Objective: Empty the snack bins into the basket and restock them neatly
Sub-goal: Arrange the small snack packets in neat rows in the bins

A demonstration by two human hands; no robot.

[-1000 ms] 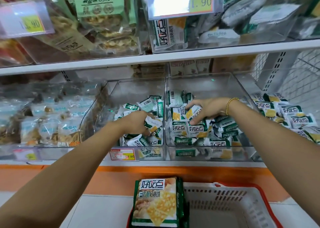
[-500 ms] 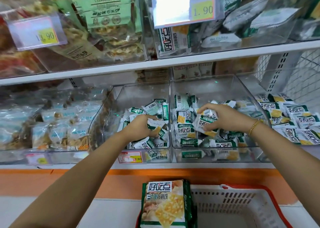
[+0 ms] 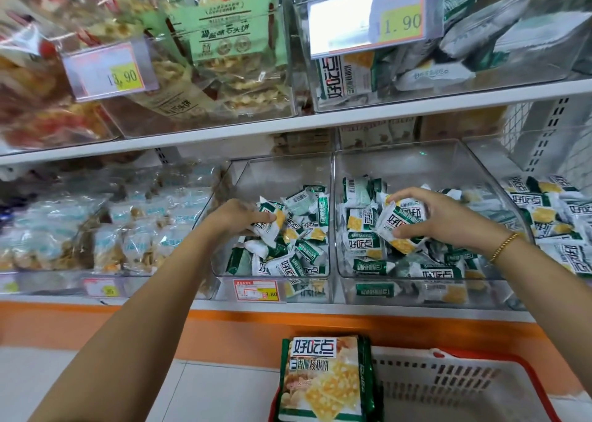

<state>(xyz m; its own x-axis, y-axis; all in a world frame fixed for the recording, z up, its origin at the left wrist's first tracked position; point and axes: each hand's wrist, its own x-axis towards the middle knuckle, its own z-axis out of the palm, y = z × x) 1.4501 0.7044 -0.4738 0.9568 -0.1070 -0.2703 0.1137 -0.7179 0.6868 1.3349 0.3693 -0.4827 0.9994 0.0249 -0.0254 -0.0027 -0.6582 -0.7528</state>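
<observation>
Two clear plastic bins sit side by side on the lower shelf, each holding several small green-and-white snack packets. In the left bin (image 3: 250, 178), my left hand (image 3: 232, 218) grips one packet (image 3: 268, 226) with curled fingers. Above the right bin (image 3: 448, 165), my right hand (image 3: 439, 218) pinches a larger white-and-green packet (image 3: 400, 226) between thumb and fingers, lifted slightly off the pile. A white basket with a red rim (image 3: 464, 386) stands on the floor below, with a big green biscuit bag (image 3: 323, 380) leaning at its left end.
A third bin at the far right (image 3: 557, 216) holds more of the same packets. Clear bins of pale-wrapped snacks (image 3: 105, 229) fill the left. The upper shelf (image 3: 320, 123) overhangs with bins and price tags. An orange shelf base (image 3: 224, 328) runs below.
Both hands have closed on packets and lifted them a little off the piles. The camera has tilted up slightly, so the shelf and basket sit lower in view.
</observation>
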